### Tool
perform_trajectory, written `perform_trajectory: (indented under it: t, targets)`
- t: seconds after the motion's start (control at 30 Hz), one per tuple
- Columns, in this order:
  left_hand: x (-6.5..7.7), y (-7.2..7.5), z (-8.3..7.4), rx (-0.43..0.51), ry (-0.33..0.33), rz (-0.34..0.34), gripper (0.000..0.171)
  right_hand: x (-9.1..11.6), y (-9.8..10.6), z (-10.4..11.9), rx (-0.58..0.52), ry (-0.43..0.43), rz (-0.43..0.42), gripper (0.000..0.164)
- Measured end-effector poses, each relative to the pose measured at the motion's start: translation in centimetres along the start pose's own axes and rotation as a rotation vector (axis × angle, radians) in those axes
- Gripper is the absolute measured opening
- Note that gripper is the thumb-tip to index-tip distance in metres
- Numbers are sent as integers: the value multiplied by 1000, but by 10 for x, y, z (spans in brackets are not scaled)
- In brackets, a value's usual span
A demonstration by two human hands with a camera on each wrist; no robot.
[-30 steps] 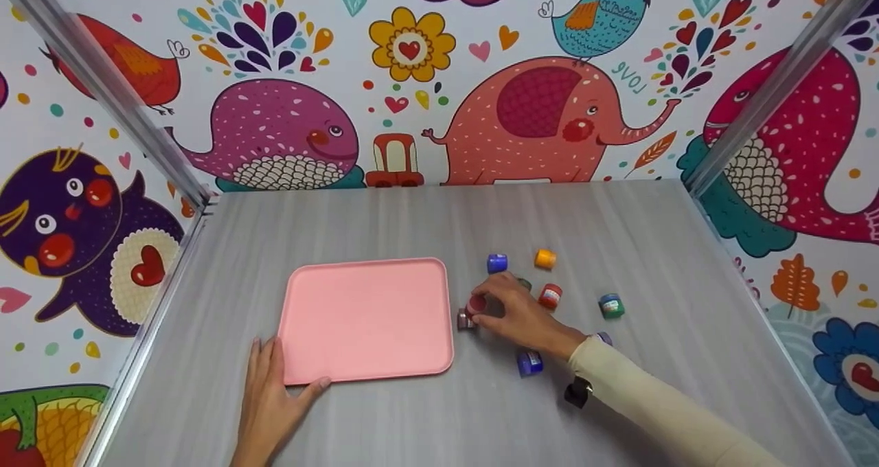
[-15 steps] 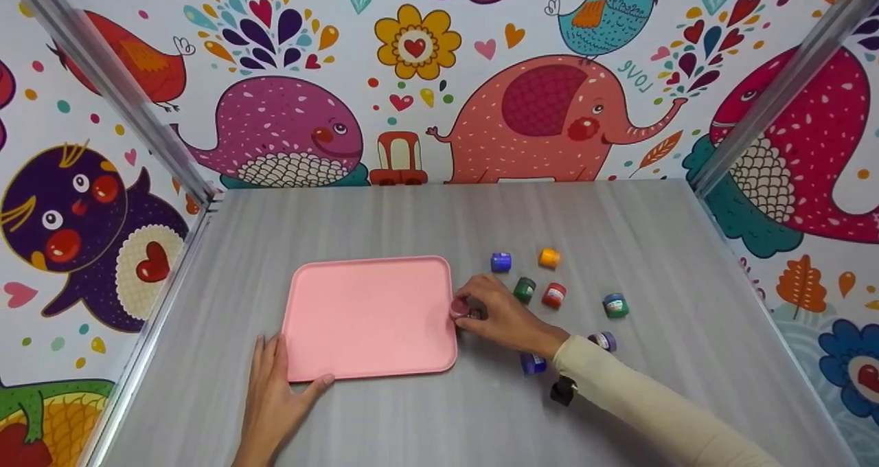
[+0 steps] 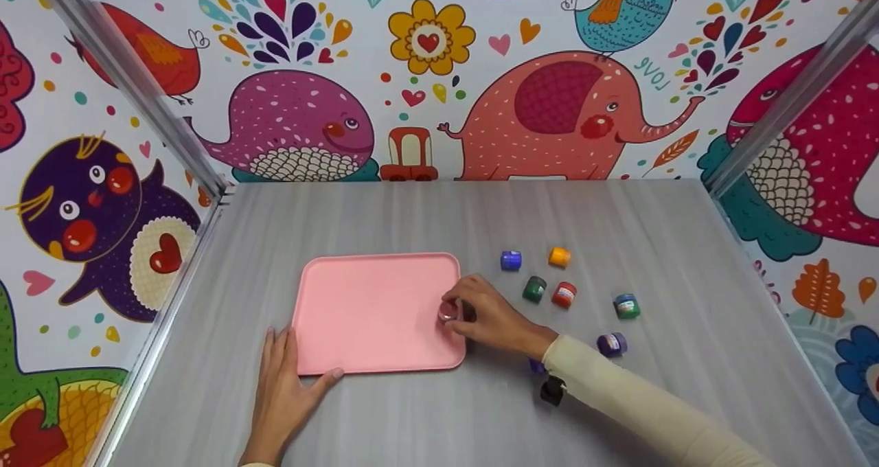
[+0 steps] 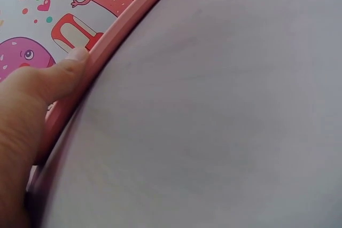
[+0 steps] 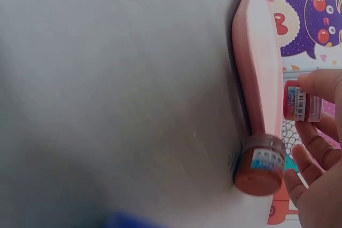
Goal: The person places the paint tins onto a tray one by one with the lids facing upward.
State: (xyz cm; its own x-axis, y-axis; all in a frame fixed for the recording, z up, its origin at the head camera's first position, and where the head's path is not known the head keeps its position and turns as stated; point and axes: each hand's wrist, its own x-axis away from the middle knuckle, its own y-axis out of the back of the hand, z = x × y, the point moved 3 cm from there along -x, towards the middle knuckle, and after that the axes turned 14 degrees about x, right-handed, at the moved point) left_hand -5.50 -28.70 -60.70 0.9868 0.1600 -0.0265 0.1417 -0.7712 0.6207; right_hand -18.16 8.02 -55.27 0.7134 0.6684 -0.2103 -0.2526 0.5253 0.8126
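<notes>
A cartoon-printed wall (image 3: 489, 86) is standing behind the grey table (image 3: 384, 419). My right hand (image 3: 493, 316) is pinching a small reddish jar (image 3: 448, 311) over the right side of the pink tray (image 3: 374, 309); my left hand (image 3: 285, 391), thumb spread, is touching its near-left corner.

Pale grey, streaked counter (image 3: 391, 419) with a pink tray (image 3: 378, 316) flat on it.
Right of the tray are a blue jar (image 3: 511, 260) and an orange jar (image 3: 560, 257) farthest back, a dark green jar (image 3: 534, 289) near a red jar (image 3: 564, 294), a lighter green jar (image 3: 626, 306), a purple jar (image 3: 612, 345) and a mostly hidden second blue jar (image 3: 537, 367); a brownish-red jar (image 5: 260, 169) sits by the tray's edge.
</notes>
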Motion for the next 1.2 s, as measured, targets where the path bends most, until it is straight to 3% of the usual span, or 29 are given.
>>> perform_trajectory:
  t: [0.27, 0.7, 1.2]
  targets:
    - [-4, -1, -3, 4, 3, 15, 133, -9, -12, 5, 9, 38, -8, 29]
    - [-1, -2, 2, 9, -30, -25, 130, -38, -41, 29, 33, 124, 27, 34]
    - [-2, 2, 1, -15, 22, 18, 129, -62, -71, 56, 106, 171, 77, 32]
